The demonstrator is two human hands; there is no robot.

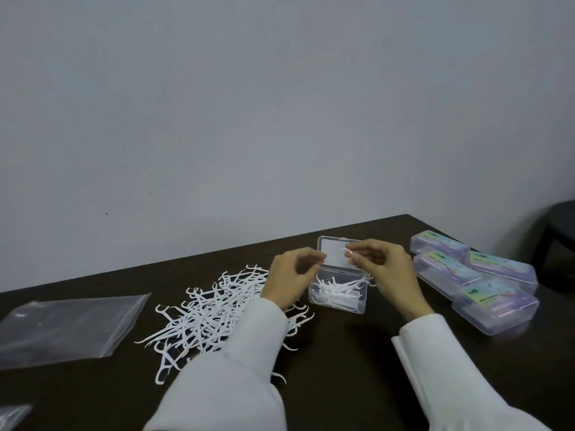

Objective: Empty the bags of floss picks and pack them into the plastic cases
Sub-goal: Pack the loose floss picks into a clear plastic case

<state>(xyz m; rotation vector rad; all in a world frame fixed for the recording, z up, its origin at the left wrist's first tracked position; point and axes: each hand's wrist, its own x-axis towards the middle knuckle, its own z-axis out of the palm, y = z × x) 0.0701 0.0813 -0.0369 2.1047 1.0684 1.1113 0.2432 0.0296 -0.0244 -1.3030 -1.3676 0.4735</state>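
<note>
Bare table (348,353) lies open between the sleeves. The floss pick pile (211,312) crowds the left; closed cases (476,278) block the right.

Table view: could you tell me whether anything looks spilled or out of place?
Loose floss picks lie in a tangled heap beside the open case, as expected after emptying the bag. Nothing else stands out.

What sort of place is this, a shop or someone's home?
Hard to say for sure; it looks like a plain workroom for hand packing. A bare grey wall backs a dark table holding loose floss picks, an emptied bag and stacked filled cases.
</note>
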